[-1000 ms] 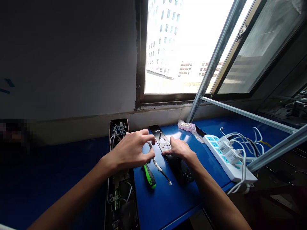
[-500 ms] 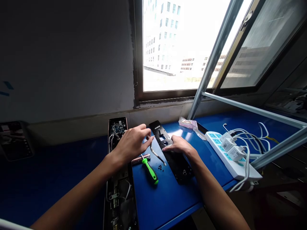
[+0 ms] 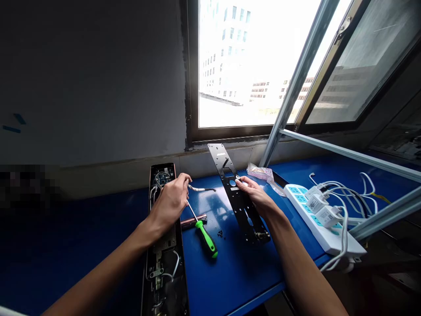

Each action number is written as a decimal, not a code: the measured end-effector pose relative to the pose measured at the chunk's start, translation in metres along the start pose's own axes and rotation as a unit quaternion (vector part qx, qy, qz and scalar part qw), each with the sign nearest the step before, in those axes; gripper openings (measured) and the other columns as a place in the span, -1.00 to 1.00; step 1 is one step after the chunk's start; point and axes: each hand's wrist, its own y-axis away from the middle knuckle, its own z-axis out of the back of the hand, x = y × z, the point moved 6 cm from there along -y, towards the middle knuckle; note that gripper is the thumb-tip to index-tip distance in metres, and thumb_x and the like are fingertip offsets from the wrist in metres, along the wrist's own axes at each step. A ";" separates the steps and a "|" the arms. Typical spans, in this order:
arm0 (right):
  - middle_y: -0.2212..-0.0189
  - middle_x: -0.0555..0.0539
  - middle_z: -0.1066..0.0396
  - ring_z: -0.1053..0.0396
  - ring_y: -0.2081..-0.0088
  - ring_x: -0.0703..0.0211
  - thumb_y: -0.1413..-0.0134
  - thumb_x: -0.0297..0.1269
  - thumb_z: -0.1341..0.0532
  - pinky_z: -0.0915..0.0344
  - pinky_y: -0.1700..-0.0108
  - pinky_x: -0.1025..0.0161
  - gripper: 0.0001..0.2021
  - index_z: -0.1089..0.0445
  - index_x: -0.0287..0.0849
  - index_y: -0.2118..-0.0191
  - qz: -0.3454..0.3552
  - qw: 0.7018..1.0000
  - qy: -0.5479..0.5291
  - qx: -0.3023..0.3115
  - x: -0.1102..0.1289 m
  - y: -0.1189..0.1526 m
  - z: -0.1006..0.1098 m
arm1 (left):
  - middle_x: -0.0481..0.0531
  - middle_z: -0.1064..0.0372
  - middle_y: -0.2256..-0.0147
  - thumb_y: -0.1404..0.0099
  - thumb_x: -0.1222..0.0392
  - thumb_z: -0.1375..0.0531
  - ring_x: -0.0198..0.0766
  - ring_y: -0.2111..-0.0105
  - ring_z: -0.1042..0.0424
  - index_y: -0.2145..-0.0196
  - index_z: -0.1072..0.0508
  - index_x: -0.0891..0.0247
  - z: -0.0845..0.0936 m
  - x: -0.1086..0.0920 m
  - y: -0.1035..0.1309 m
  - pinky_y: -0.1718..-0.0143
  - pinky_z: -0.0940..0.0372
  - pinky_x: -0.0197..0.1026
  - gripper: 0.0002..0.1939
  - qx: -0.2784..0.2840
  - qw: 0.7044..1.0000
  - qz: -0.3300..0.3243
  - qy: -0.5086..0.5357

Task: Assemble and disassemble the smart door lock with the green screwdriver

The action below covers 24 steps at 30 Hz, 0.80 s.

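Observation:
My right hand [image 3: 255,193] grips the edge of a long black metal plate [image 3: 238,197] with cut-outs, tilted up off the blue table. My left hand [image 3: 171,197] is closed on a white cable [image 3: 197,189] whose dark end sticks out to the right. Under that hand lies a long open black housing [image 3: 164,274] with a circuit board [image 3: 162,176] at its far end. A green and black screwdriver [image 3: 207,240] rests on the table, its tip by a copper-coloured cylinder [image 3: 189,223]. Small black screws [image 3: 220,234] lie to its right.
A white power strip [image 3: 324,224] with chargers and tangled cables stands at the right. Behind it, a metal frame [image 3: 355,152] crosses the table [image 3: 204,285]. A clear and pink plastic packet [image 3: 259,171] lies near the window wall.
The black plate has been lifted and tilted up by my right hand. My left hand has moved left and lower with the cable, nearer the housing. The view has shifted slightly.

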 end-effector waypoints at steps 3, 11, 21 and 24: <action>-0.10 -0.17 -0.45 -0.50 0.00 0.05 -0.37 -0.10 -0.25 -0.51 -0.02 -0.01 -0.63 -0.39 -0.16 -0.16 -0.022 0.997 -0.069 0.020 0.000 0.003 -0.008 | 0.10 -0.42 0.29 -0.51 0.15 0.09 -0.16 0.35 -0.56 -0.11 -0.37 0.28 0.004 0.009 0.003 0.46 -0.50 -0.20 -0.62 -0.009 0.998 0.023 0.062; 0.53 0.16 -0.24 -0.16 0.58 0.41 -0.13 -0.05 -0.43 -0.11 0.54 0.42 -0.69 -0.37 -0.11 0.25 -0.046 0.985 -0.144 0.082 0.006 0.013 -0.043 | 0.04 -0.42 0.34 -0.53 0.17 0.08 -0.22 0.44 -0.46 0.05 -0.41 0.23 0.003 -0.003 0.006 0.41 -0.40 -0.18 -0.71 0.006 0.997 -0.055 0.054; 0.47 0.10 -0.38 -0.29 0.53 0.36 -0.07 -0.07 -0.47 -0.17 0.48 0.39 -0.68 -0.40 -0.13 0.24 -0.051 0.982 -0.159 0.089 0.007 0.020 -0.068 | 0.01 -0.49 0.21 -0.49 0.04 -0.18 -0.18 0.22 -0.51 0.08 -0.37 0.17 0.005 -0.014 0.009 0.19 -0.39 -0.16 -0.82 -0.047 0.992 -0.105 0.044; 0.53 0.14 -0.29 -0.21 0.58 0.39 -0.09 -0.04 -0.45 -0.12 0.54 0.42 -0.64 -0.30 -0.10 0.30 -0.032 0.980 -0.181 0.077 0.009 0.018 -0.069 | 0.03 -0.44 0.25 -0.44 0.05 -0.25 -0.16 0.22 -0.46 0.20 -0.45 0.21 0.019 -0.013 0.014 0.16 -0.36 -0.12 -0.82 -0.125 0.977 -0.167 -0.038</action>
